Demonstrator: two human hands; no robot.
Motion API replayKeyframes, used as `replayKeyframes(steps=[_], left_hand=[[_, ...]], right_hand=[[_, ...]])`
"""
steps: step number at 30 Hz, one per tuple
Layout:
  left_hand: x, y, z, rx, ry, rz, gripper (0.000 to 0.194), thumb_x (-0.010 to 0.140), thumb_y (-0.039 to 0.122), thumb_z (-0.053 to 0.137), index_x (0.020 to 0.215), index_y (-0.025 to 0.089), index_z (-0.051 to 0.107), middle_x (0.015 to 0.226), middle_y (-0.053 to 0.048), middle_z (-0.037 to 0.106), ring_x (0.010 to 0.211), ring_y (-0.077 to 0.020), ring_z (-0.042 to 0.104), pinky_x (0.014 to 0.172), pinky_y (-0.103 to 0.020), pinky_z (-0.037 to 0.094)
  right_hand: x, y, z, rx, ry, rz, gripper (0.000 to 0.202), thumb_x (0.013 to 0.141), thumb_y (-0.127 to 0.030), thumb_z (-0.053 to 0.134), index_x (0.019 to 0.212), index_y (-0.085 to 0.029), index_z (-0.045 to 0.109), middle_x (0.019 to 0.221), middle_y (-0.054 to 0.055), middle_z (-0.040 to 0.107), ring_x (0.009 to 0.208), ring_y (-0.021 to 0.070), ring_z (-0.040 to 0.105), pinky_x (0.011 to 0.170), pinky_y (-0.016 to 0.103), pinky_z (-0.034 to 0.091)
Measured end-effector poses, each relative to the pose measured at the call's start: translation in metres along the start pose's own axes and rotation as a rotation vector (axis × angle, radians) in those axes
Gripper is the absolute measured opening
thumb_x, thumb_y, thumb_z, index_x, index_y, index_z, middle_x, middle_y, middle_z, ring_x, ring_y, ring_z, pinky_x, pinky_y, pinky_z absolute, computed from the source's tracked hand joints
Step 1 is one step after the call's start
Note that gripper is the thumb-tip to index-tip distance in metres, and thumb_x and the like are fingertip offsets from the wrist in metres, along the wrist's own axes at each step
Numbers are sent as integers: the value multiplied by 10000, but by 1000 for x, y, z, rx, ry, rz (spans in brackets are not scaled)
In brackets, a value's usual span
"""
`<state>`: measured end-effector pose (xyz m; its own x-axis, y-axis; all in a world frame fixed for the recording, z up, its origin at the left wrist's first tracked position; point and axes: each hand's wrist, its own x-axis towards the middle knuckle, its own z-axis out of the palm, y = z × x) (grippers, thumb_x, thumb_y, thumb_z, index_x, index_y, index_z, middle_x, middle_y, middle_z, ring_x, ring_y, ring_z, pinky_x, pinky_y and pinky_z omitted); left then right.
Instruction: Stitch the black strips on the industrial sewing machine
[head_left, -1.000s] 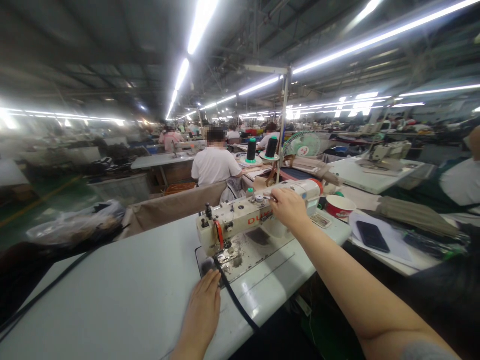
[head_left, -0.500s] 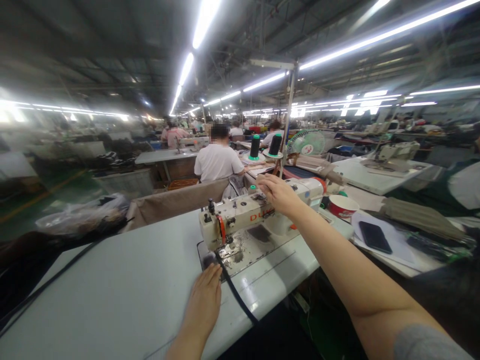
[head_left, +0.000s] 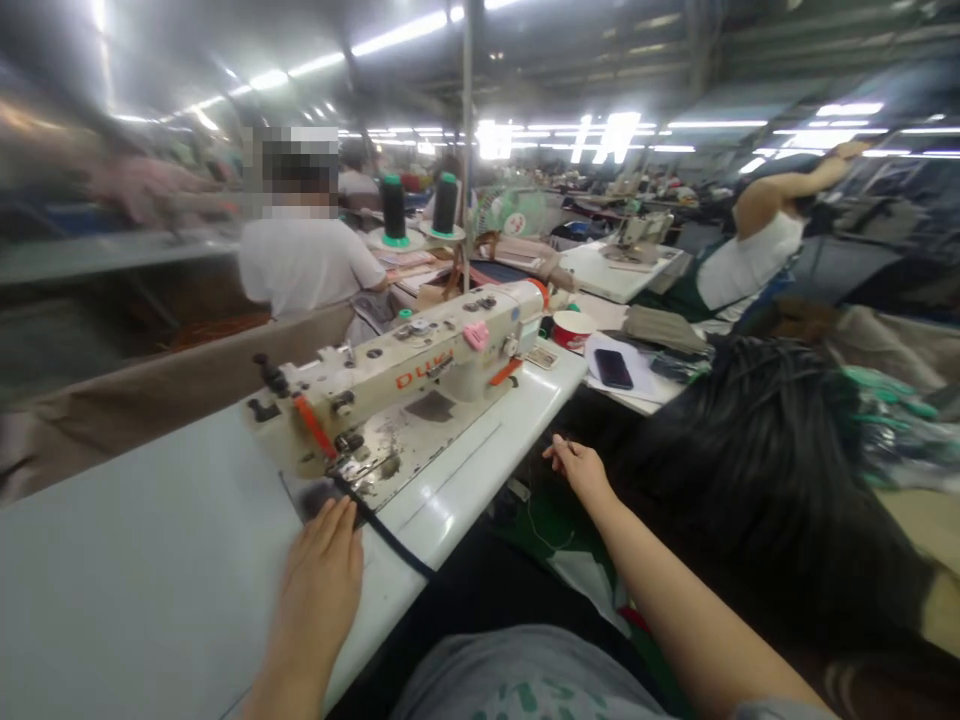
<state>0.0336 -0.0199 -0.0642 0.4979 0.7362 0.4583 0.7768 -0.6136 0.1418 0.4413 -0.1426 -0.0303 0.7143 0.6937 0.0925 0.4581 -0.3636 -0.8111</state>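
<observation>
A white sewing machine (head_left: 420, 375) with orange lettering stands on a pale table (head_left: 135, 560). From under its presser foot a narrow black strap (head_left: 395, 541) runs across the table's front edge. My left hand (head_left: 324, 555) lies flat beside the strap near the needle area, its fingers stretched out and the tips close to the strap's edge. Beyond the table's front edge, my right hand (head_left: 581, 470) is raised with thumb and fingers pinched together. Something small and dark may be between those fingers, too small to name. A pink object (head_left: 475, 336) sits on the machine's arm.
Two black thread cones (head_left: 394, 212) stand behind the machine. To the right are a red-and-white bowl (head_left: 574, 328), a phone (head_left: 613, 368) on paper, and a big heap of black strips (head_left: 757, 470). A co-worker (head_left: 304, 255) in white sits beyond the cloth barrier.
My right hand has left the top of the machine and come down to the right, past the table's front edge. My left hand stays by the strap. The view has turned right.
</observation>
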Motion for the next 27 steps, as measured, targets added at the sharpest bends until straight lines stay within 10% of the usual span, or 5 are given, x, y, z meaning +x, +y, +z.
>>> replayKeyframes(steps=[5,11,21,27], left_hand=[[1,-6,2,-11,-1,40,556,1028,349,322,1396,26,584,1400,-239,641,1390,-367,537,1176,-544,412],[0,-9,3,-29,-1,53,565,1020,345,307,1402,23,571,1402,-241,636,1379,-372,542,1174,-542,411],[-2,-9,4,-18,2,30,554,1009,336,335,1444,64,543,1426,-226,627,1385,-363,544,1175,-551,412],[0,-6,3,-36,20,14,523,1007,321,375,1442,98,561,1419,-203,641,1377,-349,558,1172,-549,427]], right_hand=[[1,70,-61,-131,190,299,339,916,-381,515,929,-156,768,781,78,750,642,202,672,632,295,516],[13,100,-107,-343,431,520,407,907,-322,596,1257,-122,651,1274,217,680,1163,322,667,967,404,516],[46,104,-120,-381,417,664,430,897,-359,686,1203,-61,634,1221,333,676,1172,427,655,966,541,503],[42,109,-116,-220,408,594,153,792,-268,708,871,-138,692,905,174,754,991,346,720,850,413,535]])
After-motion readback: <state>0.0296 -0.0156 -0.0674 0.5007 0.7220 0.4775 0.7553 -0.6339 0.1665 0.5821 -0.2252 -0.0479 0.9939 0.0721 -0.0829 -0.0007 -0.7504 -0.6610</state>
